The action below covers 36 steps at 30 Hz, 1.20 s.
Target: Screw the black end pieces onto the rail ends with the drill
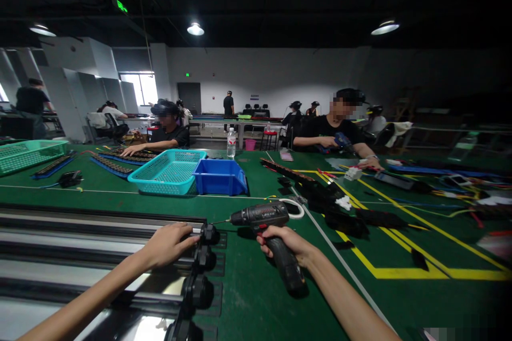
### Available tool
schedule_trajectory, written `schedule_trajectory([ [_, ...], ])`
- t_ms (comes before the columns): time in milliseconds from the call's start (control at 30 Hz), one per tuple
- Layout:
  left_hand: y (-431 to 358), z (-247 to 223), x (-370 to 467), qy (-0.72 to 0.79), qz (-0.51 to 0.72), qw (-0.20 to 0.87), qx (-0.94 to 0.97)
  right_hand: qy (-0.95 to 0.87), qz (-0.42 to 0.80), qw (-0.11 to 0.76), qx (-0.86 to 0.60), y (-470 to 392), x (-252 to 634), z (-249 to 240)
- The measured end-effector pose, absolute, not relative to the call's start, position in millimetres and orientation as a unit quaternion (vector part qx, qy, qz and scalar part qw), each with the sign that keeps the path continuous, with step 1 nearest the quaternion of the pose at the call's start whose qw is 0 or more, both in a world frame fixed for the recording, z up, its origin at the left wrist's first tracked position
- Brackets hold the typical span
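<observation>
My right hand [286, 242] is wrapped round the grip of a black cordless drill [260, 214], held above the green table. The drill points left, and its long thin bit [221, 221] reaches to the end of the farthest long bar [104, 219]. My left hand [170, 245] lies on that end with its fingers stretched out, beside a black cable gland [209, 233]. Several such bars with black and silver faces lie side by side, each with a black end fitting [199, 292]. Whether the bit touches a screw is too small to tell.
Beyond the bars stand a turquoise basket [168, 186] and a blue bin [220, 181], with a water bottle [231, 144] behind. Dark strips and parts [332, 205] lie to the right. Across the table, a co-worker [332, 133] holds a blue power tool; another person [170, 125] reaches over strips.
</observation>
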<state>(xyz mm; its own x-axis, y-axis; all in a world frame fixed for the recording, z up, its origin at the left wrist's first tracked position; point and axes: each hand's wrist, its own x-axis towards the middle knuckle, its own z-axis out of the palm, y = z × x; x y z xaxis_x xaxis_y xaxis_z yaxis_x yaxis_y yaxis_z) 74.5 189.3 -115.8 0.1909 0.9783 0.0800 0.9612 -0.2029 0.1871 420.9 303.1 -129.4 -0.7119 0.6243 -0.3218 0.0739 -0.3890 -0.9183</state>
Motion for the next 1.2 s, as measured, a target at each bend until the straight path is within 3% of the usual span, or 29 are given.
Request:
schedule_trajectory([
  [1200,186.9,-107.9,75.8,0.597,0.13,0.077,0.788,-0.53,0.75,0.188,-0.348,297.2,420.1,-132.9],
])
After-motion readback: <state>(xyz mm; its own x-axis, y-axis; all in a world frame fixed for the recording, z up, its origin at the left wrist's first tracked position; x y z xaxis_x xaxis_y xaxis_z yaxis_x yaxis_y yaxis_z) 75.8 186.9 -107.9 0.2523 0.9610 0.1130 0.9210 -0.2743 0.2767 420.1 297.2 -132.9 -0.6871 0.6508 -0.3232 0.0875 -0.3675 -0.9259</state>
